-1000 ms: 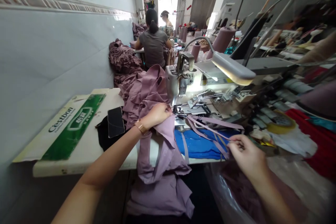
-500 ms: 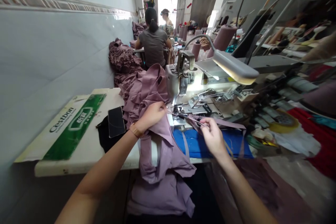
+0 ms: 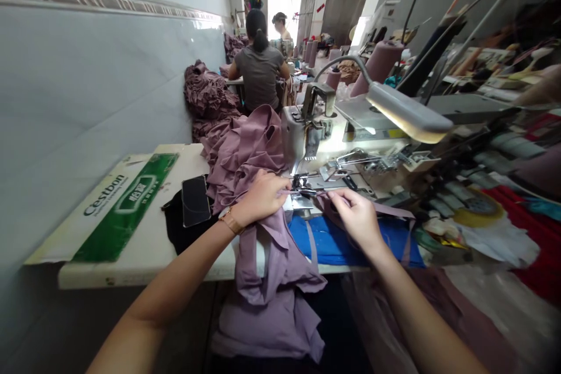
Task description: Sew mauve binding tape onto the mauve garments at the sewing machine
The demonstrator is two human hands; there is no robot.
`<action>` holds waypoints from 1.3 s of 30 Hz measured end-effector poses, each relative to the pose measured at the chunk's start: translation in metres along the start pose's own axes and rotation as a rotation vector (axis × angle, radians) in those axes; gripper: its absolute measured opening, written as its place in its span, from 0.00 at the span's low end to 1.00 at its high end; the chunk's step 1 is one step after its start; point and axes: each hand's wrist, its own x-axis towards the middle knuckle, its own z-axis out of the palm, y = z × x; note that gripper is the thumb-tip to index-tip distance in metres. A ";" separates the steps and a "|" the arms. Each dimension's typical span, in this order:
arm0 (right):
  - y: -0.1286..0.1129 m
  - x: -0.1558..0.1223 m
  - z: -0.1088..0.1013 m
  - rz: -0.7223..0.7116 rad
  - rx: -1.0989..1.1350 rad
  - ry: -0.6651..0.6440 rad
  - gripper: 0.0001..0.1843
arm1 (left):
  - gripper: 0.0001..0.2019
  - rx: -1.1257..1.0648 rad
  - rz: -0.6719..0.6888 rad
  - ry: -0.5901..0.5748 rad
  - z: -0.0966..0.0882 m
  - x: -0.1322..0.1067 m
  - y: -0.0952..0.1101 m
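Note:
At the front of a sewing machine, my left hand pinches a narrow mauve fabric strip just left of the presser foot. On the other side of the foot, my right hand has its fingertips closed on the same strip, which runs taut between both hands. Mauve fabric is heaped behind my left wrist, and more of it hangs over the table's front edge. A blue cloth lies below the foot, under my right hand.
A phone lies on black cloth at the left, beside a green-and-white Cestbon sheet. The machine's lamp juts out above the right side. Thread cones stand behind. A person sits ahead, near piled fabric.
My left hand has moved slightly right, closer to the presser foot. My right hand has shifted up and in, drawing the strip straighter. The view has tilted a little.

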 end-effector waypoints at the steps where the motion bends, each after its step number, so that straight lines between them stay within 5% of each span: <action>1: -0.001 0.001 0.001 0.003 -0.014 0.009 0.13 | 0.07 0.007 0.004 0.007 0.002 -0.001 -0.002; 9: -0.011 0.000 0.006 0.000 -0.305 0.088 0.15 | 0.10 -0.102 -0.023 0.077 0.015 -0.003 -0.009; 15: -0.009 -0.005 0.007 0.007 -0.302 0.049 0.13 | 0.05 -0.705 -0.325 0.186 0.005 0.002 -0.011; 20: -0.005 -0.009 0.012 -0.011 -0.331 0.021 0.14 | 0.04 -1.121 -0.541 0.130 -0.007 0.003 -0.016; 23: -0.005 -0.007 0.015 -0.027 -0.355 0.026 0.15 | 0.05 -0.980 -0.497 0.063 -0.010 0.002 -0.012; 27: -0.008 -0.003 0.016 -0.035 -0.387 0.038 0.15 | 0.11 -0.425 -0.277 -0.001 -0.009 0.002 0.000; 30: -0.011 -0.002 0.015 -0.042 -0.395 0.047 0.16 | 0.08 -0.147 -0.243 0.027 -0.003 0.003 0.004; 39: -0.012 -0.001 0.014 -0.035 -0.378 0.028 0.15 | 0.10 -0.050 -0.204 0.074 0.012 0.001 0.006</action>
